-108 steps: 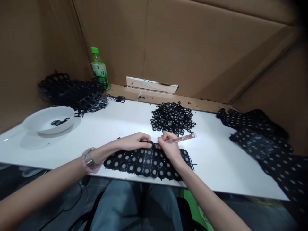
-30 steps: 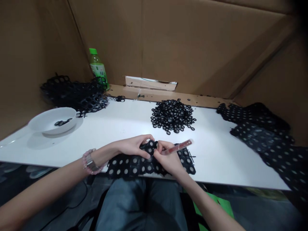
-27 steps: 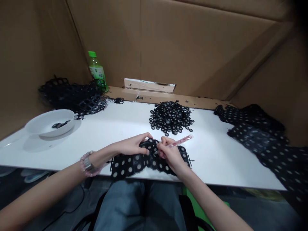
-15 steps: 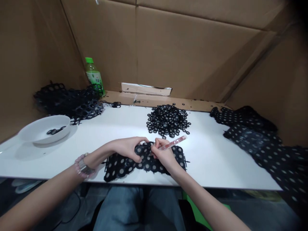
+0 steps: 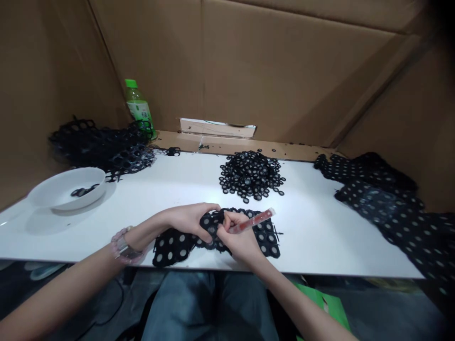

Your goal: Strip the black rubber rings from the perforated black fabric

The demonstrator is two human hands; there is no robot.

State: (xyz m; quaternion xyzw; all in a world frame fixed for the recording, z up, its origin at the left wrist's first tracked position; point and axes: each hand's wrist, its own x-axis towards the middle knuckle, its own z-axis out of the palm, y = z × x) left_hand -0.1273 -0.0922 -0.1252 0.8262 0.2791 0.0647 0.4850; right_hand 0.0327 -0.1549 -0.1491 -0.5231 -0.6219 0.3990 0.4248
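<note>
Left hand [image 5: 190,219] curled over the upper edge of a black ring sheet [image 5: 170,251], fingers and thumb pinching the mesh. Right hand [image 5: 241,235] clenched around a translucent red rod [image 5: 255,220], which projects up and to the right across the sheet. The rod's lower end is hidden inside the right fingers, so contact between rod and sheet cannot be made out. The right hand also rests on the sheet, and the sheet's middle is hidden beneath both hands. The sheet lies flat on a white table [image 5: 320,251], directly under the grip, bunched between the hands. Beyond it is a loose pile of black rings [image 5: 250,175]. At left, a white bowl [image 5: 53,199] holds a few rings; behind it lies a black mesh heap [image 5: 103,147] beside a green-capped bottle [image 5: 137,106]. At right are stacked dotted sheets [image 5: 377,199], their far end cut off by the frame.
</note>
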